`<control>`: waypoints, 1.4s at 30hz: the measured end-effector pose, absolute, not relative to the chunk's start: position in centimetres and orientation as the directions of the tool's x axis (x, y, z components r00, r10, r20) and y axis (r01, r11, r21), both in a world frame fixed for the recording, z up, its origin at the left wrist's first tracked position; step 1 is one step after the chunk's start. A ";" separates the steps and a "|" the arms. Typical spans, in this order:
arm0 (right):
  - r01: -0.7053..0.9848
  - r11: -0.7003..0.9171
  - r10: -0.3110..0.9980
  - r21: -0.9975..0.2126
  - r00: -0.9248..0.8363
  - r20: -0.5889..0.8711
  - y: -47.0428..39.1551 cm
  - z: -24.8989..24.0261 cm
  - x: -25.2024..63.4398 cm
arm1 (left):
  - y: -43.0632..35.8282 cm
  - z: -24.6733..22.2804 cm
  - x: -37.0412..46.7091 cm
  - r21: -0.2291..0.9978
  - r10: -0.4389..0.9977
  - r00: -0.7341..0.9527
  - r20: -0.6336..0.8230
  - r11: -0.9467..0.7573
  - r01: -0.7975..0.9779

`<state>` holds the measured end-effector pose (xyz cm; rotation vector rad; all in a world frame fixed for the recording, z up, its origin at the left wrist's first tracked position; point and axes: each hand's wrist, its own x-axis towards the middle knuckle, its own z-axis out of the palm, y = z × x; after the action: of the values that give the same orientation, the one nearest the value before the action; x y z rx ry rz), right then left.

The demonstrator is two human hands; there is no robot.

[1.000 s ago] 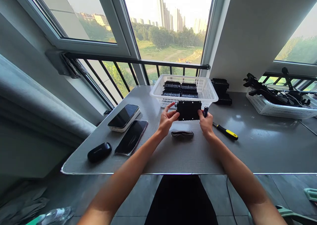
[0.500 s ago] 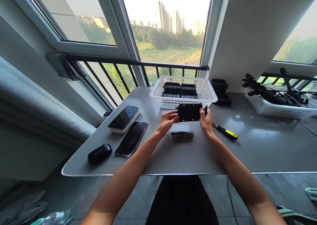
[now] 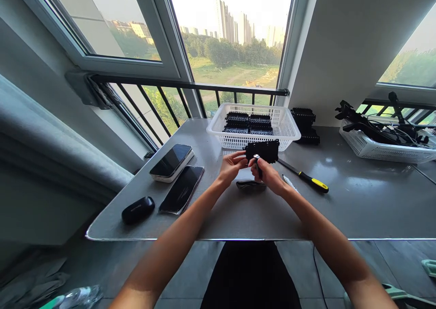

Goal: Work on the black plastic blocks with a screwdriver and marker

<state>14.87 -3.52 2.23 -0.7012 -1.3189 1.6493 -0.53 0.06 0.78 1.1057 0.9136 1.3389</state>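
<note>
My left hand (image 3: 232, 167) grips the left end of a flat black plastic panel (image 3: 269, 150) with notched edges, held up in front of the white basket. In my right hand (image 3: 267, 173) is a small dark tool (image 3: 259, 168) with a shiny tip, held against the panel's lower left front. A folded dark grey cloth (image 3: 251, 185) lies on the table below my hands, partly covered by them. Several similar black parts (image 3: 248, 123) sit inside the white basket (image 3: 224, 139).
Right of my hands lie a yellow-and-black handled tool (image 3: 315, 183) and a white pen-like item (image 3: 289, 182). Two phones (image 3: 182, 188) (image 3: 171, 160) and a black case (image 3: 138, 210) are at left. Black parts (image 3: 306, 126) are stacked behind; another basket (image 3: 388, 149) holds black gear at right.
My right hand has left the panel's right end and moved left with the small tool to the panel's front. The panel is tilted slightly, and the white pen-like item now shows.
</note>
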 end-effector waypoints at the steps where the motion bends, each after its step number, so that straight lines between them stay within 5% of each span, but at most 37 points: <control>1: -0.295 -0.097 0.880 -0.951 -0.472 0.057 -3.6 2.3 14.8 | 0.0 0.8 -0.5 0.960 0.992 0.065 0.104 -0.083 -0.266; 14: -0.394 -0.474 0.787 -0.788 -0.590 -0.179 -4.3 3.5 14.8 | -0.5 0.5 0.4 0.975 0.976 0.123 0.177 -0.156 -0.161; 28: -0.438 -0.493 0.772 -0.752 -0.619 -0.145 -4.3 3.6 14.9 | -0.8 0.6 0.7 0.972 0.967 0.114 0.229 -0.221 -0.079; 42: -0.445 -0.584 0.758 -0.679 -0.598 -0.261 -4.1 3.8 15.1 | -1.1 0.8 0.8 0.967 0.955 0.151 0.255 -0.250 -0.050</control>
<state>15.14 -4.11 3.79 -0.7083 -0.7388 2.1882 0.78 -1.12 0.80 1.4404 0.9374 1.2866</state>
